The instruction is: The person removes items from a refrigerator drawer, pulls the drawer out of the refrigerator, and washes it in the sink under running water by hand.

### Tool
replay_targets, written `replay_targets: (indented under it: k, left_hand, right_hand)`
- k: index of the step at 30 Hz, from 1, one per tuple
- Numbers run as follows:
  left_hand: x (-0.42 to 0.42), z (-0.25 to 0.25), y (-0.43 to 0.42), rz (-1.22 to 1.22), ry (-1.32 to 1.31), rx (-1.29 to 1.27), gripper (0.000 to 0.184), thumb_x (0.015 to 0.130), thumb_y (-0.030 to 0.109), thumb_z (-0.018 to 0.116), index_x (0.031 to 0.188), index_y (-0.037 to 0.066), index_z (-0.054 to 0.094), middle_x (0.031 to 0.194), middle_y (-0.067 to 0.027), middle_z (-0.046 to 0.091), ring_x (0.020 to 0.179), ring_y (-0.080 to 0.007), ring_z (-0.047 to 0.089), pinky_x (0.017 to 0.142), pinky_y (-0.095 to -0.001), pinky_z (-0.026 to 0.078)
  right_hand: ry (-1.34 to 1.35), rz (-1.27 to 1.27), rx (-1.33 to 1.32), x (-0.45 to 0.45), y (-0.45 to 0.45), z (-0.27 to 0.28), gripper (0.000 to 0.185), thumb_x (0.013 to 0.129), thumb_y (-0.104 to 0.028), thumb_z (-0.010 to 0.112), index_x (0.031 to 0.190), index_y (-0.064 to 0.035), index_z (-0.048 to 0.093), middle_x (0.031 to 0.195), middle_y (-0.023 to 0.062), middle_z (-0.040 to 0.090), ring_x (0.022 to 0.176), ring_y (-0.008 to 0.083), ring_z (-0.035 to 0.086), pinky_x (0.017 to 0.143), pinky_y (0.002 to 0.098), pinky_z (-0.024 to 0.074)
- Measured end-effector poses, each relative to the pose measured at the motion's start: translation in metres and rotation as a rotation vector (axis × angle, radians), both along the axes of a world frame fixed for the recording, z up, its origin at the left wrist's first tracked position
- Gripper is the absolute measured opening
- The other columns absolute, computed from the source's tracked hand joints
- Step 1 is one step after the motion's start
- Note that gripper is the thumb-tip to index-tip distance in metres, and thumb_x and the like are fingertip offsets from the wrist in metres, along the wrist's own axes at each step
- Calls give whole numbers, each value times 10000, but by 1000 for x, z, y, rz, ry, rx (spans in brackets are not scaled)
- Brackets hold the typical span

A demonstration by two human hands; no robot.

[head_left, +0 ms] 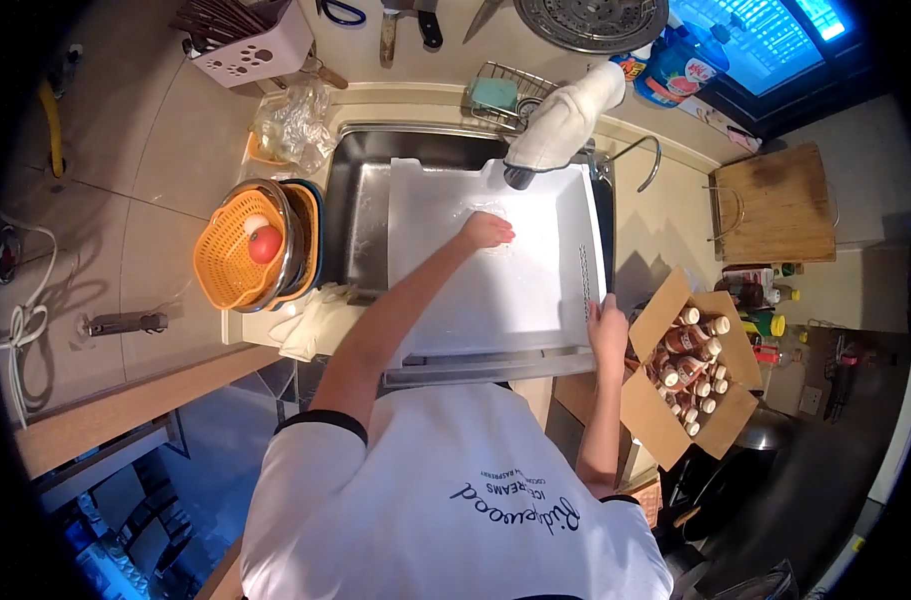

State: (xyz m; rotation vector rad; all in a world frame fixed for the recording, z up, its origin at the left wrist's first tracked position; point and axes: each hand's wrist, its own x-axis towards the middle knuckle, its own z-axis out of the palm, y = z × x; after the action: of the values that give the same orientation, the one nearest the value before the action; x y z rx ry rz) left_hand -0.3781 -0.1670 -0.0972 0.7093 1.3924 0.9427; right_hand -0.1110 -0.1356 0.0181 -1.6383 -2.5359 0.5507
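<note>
A white plastic drawer-like bin (455,300) lies across the sink, its greyish see-through front edge near my body. My left hand (488,230) is inside it, low over the bottom, with fingers stretched to the right and fairly close together; I make out no object in it. Wet, shiny streaks surround that hand. On the bin's right wall, by a row of slots, my right hand (606,325) is closed around the rim. Above the bin's far side hangs a faucet (518,178) wrapped in a white cloth (565,120).
The steel sink (360,200) shows left of the bin. Orange baskets (225,235) holding a red round item (265,244) stand farther left, beside pale gloves (315,320). An open carton (655,320) of bottles stands at right. Behind are a wire rack (515,90) and a knife (430,28).
</note>
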Motion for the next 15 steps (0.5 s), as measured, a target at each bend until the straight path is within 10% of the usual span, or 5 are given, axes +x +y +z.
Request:
replay_targets:
  k: [7,15]
  left_hand:
    - [-16,77,-17,0,-701,3,363,788,89,488,1128,-10,406,1149,-91,445,1056,-155,433,893,-283,357]
    - [-15,110,-30,42,-497,184,351,783,85,496,1109,-21,419,1111,-116,464,1048,-174,441,899,-266,357]
  right_hand:
    - [16,25,49,2,-1,-3,200,777,-160,490,721,19,420,602,233,518,606,392,518,529,447,408]
    - [41,46,83,5,-3,-6,234,783,-177,493,697,30,426,557,210,513,569,371,523,499,416,403]
